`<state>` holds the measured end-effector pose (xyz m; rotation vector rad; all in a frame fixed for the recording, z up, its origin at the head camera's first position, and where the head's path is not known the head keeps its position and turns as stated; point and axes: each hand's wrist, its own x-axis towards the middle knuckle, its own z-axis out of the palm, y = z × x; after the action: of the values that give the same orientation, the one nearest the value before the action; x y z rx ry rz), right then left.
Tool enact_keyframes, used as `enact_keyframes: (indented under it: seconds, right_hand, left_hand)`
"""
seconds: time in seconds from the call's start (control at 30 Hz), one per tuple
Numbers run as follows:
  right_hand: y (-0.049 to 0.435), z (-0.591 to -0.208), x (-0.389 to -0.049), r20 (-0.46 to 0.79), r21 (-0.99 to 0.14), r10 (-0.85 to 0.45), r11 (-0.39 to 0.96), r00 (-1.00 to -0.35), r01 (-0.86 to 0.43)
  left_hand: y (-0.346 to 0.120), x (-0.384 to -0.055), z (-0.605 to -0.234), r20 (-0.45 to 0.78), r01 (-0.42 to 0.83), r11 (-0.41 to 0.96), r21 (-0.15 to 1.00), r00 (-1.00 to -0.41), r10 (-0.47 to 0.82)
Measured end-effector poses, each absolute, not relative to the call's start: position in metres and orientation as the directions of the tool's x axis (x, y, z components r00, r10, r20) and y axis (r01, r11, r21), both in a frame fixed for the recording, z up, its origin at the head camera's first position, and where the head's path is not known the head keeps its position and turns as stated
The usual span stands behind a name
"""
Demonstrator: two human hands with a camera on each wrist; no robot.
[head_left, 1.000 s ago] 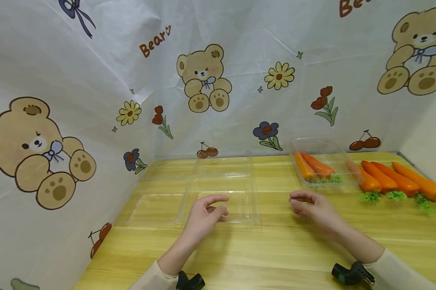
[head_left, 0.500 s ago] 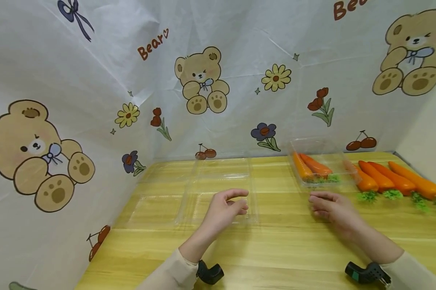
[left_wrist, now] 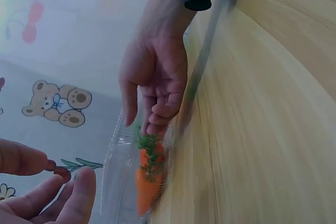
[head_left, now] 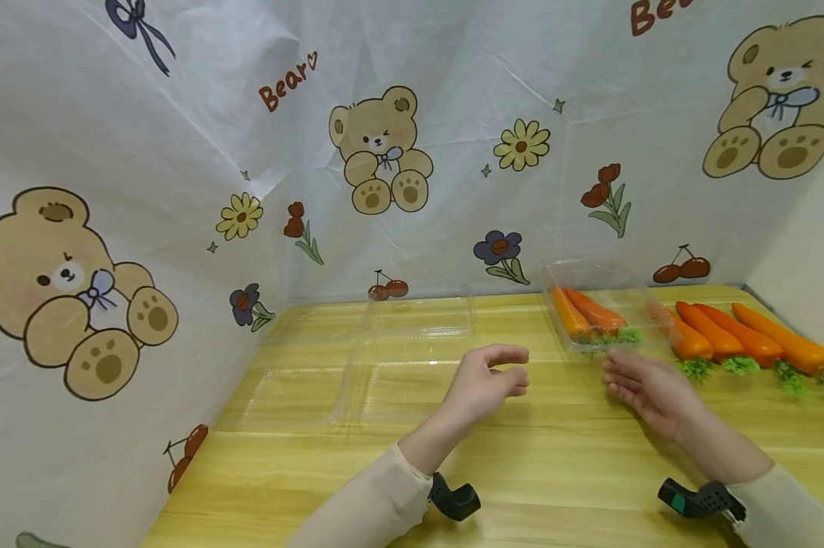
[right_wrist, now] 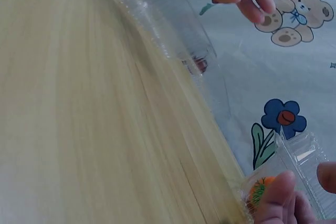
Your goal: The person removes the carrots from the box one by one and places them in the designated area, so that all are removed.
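Note:
My left hand hovers over the middle of the table with fingers and thumb parted, holding nothing. To its right, my right hand is also without anything in its grasp, fingertips close in front of a clear plastic box. Inside that box lie two orange carrots with green tops towards me. Seen from the left wrist, the carrot shows through the clear wall just beyond the right hand's fingertips. The right wrist view has the box between the right hand's thumb and fingers.
Several more carrots lie in a row right of the box, leafy ends forward. Further clear plastic boxes stand at the left on the wooden table. A bear-print sheet hangs behind the table.
My left hand has moved well to the right, away from the left boxes. My right hand has moved right and closer to the box with carrots.

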<state>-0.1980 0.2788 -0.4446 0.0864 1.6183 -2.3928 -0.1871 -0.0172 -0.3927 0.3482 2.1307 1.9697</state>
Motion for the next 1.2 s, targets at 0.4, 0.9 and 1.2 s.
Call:
enact_keyframes:
  seconds: [0.4,0.9,1.2]
  right_hand:
    - [0.275,-0.444,-0.204,-0.190,-0.857,-0.172,-0.451,-0.967,0.249]
    - [0.277,-0.444,-0.202,-0.165,-0.888,-0.174,-0.403,-0.971,0.223]
    - [0.281,-0.446,-0.192,-0.147,-0.916,-0.194,-0.342,-0.970,0.207]
  left_hand:
    - [0.020,-0.202,-0.397,-0.068,-0.087,-0.062,0.994,-0.964,0.258]
    - [0.049,-0.213,-0.404,-0.159,-0.191,-0.210,0.959,-0.974,0.161]
    - [0.064,-0.215,-0.411,-0.197,-0.218,-0.257,0.941,-0.975,0.105]
